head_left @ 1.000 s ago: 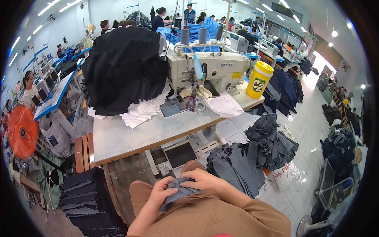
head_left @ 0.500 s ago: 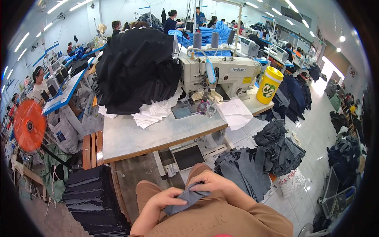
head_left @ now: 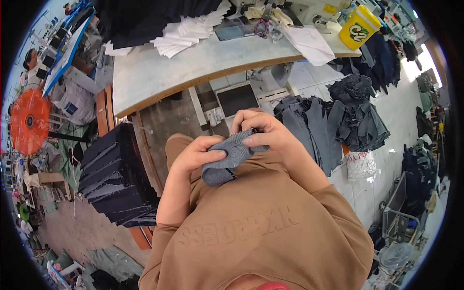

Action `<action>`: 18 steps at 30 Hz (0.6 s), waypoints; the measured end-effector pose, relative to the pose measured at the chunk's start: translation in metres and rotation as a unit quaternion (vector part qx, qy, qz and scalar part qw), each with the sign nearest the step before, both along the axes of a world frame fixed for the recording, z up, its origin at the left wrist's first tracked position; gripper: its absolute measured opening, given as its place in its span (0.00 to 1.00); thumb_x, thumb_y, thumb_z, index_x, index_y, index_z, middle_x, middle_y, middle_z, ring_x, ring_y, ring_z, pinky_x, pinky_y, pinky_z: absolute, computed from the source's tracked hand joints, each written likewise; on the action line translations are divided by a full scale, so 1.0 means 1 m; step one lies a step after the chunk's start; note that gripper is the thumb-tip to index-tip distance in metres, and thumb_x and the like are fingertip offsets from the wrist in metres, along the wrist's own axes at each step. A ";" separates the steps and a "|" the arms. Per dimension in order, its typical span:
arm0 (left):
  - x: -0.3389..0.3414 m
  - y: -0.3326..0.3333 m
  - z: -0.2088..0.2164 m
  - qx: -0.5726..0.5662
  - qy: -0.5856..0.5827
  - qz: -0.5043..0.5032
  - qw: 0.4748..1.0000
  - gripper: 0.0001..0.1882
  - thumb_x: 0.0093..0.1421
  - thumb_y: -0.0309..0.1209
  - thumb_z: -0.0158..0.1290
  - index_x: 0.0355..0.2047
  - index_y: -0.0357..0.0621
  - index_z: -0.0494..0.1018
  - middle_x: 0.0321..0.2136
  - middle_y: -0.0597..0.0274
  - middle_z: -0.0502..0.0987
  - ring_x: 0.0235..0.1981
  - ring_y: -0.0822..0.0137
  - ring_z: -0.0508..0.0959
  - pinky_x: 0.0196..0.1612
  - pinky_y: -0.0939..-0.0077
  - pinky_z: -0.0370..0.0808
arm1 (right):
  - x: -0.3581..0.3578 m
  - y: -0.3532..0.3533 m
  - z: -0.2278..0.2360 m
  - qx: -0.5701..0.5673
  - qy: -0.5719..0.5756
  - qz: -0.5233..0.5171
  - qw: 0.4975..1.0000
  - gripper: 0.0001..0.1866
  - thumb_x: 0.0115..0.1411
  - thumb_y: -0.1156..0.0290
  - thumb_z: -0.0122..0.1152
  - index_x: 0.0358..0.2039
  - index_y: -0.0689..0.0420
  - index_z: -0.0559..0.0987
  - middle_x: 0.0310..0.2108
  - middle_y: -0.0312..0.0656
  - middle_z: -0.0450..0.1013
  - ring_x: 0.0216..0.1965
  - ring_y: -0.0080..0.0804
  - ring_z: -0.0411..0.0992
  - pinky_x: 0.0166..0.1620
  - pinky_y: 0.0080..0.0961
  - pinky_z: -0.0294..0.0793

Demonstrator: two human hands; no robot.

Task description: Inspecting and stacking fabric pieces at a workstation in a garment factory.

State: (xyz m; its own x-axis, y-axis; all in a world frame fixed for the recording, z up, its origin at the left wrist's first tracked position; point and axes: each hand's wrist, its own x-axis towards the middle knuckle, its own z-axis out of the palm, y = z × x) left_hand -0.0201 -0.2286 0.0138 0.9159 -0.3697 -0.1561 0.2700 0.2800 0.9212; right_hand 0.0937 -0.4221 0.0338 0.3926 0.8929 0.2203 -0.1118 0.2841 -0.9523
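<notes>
Gripping folded grey woven cloth (head_left: 231,153), the left hand (head_left: 194,153) pinches one end. The right hand (head_left: 266,129) pinches the other.

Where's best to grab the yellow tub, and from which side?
Probably around the middle of the yellow tub, coming from the right: its wall is round, and it stands near the right end of the table, with the sewing machine on its left.
</notes>
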 end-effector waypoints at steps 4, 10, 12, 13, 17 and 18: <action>0.001 0.007 -0.004 0.024 -0.156 0.064 0.985 0.10 0.56 0.27 0.54 0.33 0.31 0.73 0.34 0.65 0.73 0.36 0.73 0.71 0.37 0.79 0.66 | 0.000 -0.002 -0.005 -0.009 0.117 0.099 0.988 0.06 0.50 0.75 0.62 0.27 0.64 0.76 0.34 0.38 0.68 0.38 0.24 0.65 0.41 0.20 0.62; 0.004 0.018 -0.009 -0.159 -0.018 0.075 0.984 0.12 0.55 0.28 0.54 0.37 0.31 0.72 0.30 0.60 0.76 0.31 0.72 0.75 0.35 0.81 0.71 | 0.000 0.000 -0.013 -0.110 0.252 0.246 0.929 0.19 0.49 0.77 0.64 0.44 0.64 0.73 0.40 0.35 0.72 0.43 0.20 0.69 0.46 0.19 0.69; 0.010 0.026 -0.007 -0.121 0.007 0.057 0.991 0.12 0.55 0.29 0.55 0.36 0.32 0.72 0.30 0.63 0.75 0.32 0.74 0.74 0.35 0.81 0.71 | -0.004 0.004 -0.013 -0.124 0.212 0.256 0.935 0.24 0.48 0.78 0.65 0.47 0.64 0.71 0.41 0.36 0.72 0.43 0.21 0.68 0.47 0.20 0.69; 0.012 0.030 -0.004 -0.101 0.016 0.062 0.993 0.12 0.55 0.29 0.54 0.36 0.32 0.72 0.30 0.64 0.75 0.32 0.75 0.74 0.35 0.82 0.71 | -0.005 0.007 -0.012 -0.136 0.211 0.258 0.933 0.25 0.48 0.80 0.65 0.48 0.64 0.70 0.41 0.36 0.72 0.44 0.21 0.68 0.47 0.21 0.69; 0.017 0.041 0.018 0.067 -0.057 0.052 0.995 0.09 0.55 0.29 0.53 0.27 0.33 0.71 0.23 0.68 0.70 0.28 0.79 0.68 0.31 0.83 0.65 | -0.006 0.023 -0.009 -0.154 0.166 0.280 0.933 0.20 0.51 0.76 0.64 0.45 0.64 0.73 0.39 0.36 0.74 0.41 0.20 0.69 0.45 0.21 0.69; 0.018 0.043 0.025 0.085 -0.070 0.035 0.993 0.08 0.56 0.28 0.52 0.30 0.33 0.72 0.25 0.68 0.72 0.30 0.79 0.69 0.33 0.84 0.67 | -0.003 0.026 -0.008 -0.180 0.065 0.283 0.940 0.17 0.51 0.74 0.64 0.42 0.64 0.75 0.37 0.36 0.75 0.38 0.20 0.70 0.44 0.20 0.70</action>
